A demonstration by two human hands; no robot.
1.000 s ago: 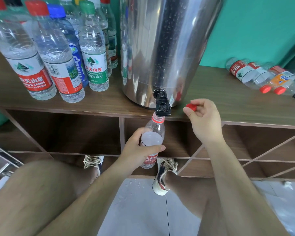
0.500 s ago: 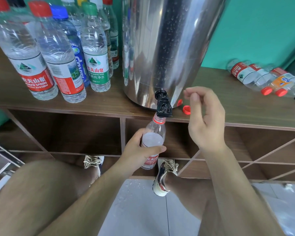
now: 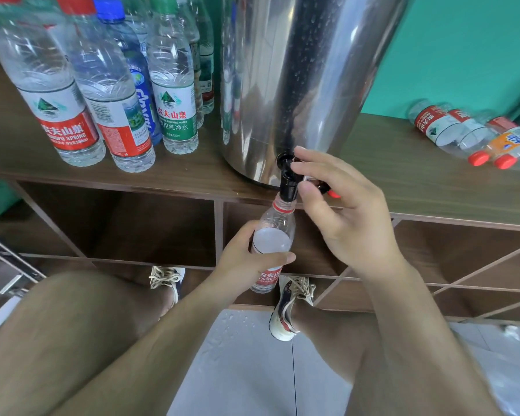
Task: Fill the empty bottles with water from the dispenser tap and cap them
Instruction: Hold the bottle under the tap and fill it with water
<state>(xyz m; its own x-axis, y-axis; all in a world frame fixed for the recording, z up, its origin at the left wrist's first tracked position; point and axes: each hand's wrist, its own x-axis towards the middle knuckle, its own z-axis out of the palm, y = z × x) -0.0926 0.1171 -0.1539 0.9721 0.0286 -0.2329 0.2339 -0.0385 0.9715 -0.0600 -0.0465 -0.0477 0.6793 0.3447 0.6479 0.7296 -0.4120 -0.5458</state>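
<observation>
A clear bottle (image 3: pixel 275 235) with a red label and no cap is upright with its mouth right under the black tap (image 3: pixel 288 183) of the steel water dispenser (image 3: pixel 297 85). My left hand (image 3: pixel 249 261) grips the bottle around its middle. My right hand (image 3: pixel 342 211) is on the tap, with fingertips over the tap's top and the thumb against its side. A red cap (image 3: pixel 334 193) lies on the wooden shelf (image 3: pixel 418 175) just right of the tap, mostly hidden behind my right hand. I cannot tell whether water is flowing.
Several capped, filled bottles (image 3: pixel 72 100) stand on the shelf left of the dispenser. Several empty bottles (image 3: pixel 463 133) lie on their sides at the far right. Open cubbies sit below the shelf. My knees and shoes are over a tiled floor (image 3: pixel 252 355) with water drops.
My right hand put the red cap down on the shelf, then moved left onto the tap. My left hand and the bottle stayed under the spout.
</observation>
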